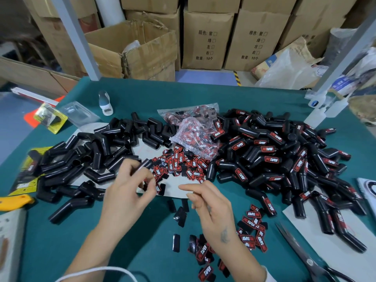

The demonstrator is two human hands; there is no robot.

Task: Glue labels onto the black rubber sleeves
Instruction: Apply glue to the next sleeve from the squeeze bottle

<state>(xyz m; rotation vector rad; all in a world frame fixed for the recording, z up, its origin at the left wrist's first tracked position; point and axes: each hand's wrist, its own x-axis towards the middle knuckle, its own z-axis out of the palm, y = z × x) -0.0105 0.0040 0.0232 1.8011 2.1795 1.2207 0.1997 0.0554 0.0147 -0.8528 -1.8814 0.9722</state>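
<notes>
A green table (pixel 130 237) carries everything, and stacked cardboard boxes (pixel 207 39) stand well beyond both hands. Past the right hand and out to its right spreads the largest heap, black rubber sleeves with labels (pixel 284 155) already on them, red and white lettering showing. Beyond the left hand and out to its left lies a second heap, bare black rubber sleeves (pixel 105 151), resting partly on a pale sheet (pixel 177 186). Straight ahead of both hands, between the 2 heaps, sit clear plastic bags (pixel 193 131) holding more labels, and just in front of them a spread of loose labels (pixel 179 163) reaches to the fingertips. More loose labels lie near the right wrist (pixel 252 226). To the right of the right forearm lies a pair of scissors (pixel 305 259). Far beyond the left hand stands a small white bottle (pixel 105 103), and to the left of the left forearm a yellow tool (pixel 14 202) pokes in.

The left hand (pixel 128 192) is raised over the pale sheet, fingers curled, pinching a thin dark stick-like tool (pixel 142 165) between thumb and fingers; motion blur hides its tip. The right hand (pixel 211 204) hovers just beside it, index finger extended toward the left hand, other fingers loosely bent, gripping nothing that I can make out.
</notes>
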